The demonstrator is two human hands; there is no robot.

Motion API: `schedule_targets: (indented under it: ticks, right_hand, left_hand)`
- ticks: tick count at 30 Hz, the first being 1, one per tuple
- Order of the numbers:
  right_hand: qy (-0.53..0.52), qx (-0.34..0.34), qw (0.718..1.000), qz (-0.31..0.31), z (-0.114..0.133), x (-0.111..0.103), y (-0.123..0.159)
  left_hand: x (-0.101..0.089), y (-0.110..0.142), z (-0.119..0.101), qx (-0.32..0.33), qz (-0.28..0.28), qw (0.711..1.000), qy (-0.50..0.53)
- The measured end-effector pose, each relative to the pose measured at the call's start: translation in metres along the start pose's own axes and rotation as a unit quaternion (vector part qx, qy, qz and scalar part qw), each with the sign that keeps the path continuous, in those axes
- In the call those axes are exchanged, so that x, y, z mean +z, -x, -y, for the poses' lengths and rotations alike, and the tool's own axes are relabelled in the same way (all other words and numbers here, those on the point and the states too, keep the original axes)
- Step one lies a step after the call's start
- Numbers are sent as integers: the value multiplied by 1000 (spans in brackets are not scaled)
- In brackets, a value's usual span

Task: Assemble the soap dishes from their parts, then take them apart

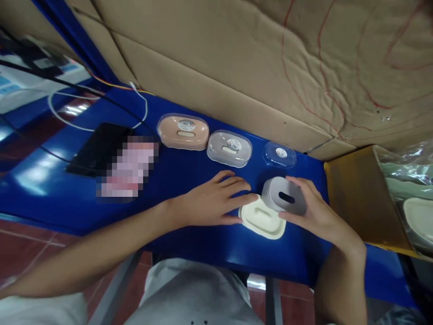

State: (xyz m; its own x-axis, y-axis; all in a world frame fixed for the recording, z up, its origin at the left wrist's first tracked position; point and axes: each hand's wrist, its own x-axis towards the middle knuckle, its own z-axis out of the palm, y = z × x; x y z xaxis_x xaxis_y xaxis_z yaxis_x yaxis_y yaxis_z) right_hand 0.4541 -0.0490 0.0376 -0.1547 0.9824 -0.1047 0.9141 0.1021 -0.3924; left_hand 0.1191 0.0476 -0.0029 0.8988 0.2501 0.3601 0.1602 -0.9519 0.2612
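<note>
In my right hand (pixel 309 203) is a grey oval plastic box part (pixel 277 192) with a dark slot in its face. I grip it by its right end, and it is tilted above a cream oval base (pixel 262 219) on the table. My left hand (pixel 219 198) has its fingers spread, the tips at the left edge of the cream base. Behind, a clear lid (pixel 279 155) with a round label lies flat. To its left sit a grey box (pixel 229 149) and a peach box (pixel 184 132), both under clear lids.
A cardboard box (pixel 367 194) with plastic-wrapped pale parts stands at the right. Cardboard sheeting (pixel 216 67) rises behind the blue table (pixel 189 180). At the left lie a black device (pixel 91 151), a pixelated item (pixel 128 169) and a white cable (pixel 50 106).
</note>
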Motion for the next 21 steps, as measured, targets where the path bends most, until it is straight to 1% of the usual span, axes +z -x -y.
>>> schedule_targets:
  ticks: [3,5,7,12,14,18,21]
  right_hand:
    - [16,-17,999,32,16,3,8]
    - [23,-26,998,52,28,8,11]
    - [34,-31,997,60,40,16,11]
    - [81,-67,993,54,67,35,4]
    - [94,-85,991,36,74,41,-1]
    - [105,-104,989,-9,78,48,-9]
    - [95,-114,989,-5,77,48,-11]
  left_hand:
    - [4,0,-1,9,10,1000,-4]
    - [7,1,-2,15,15,1000,-4]
    - [9,1,-3,15,18,1000,-3]
    - [11,1,-3,9,13,1000,-6]
    - [12,1,-2,10,9,1000,-8]
    - [9,1,2,-2,-8,1000,-12]
    - [6,2,4,-19,-4,1000,-5]
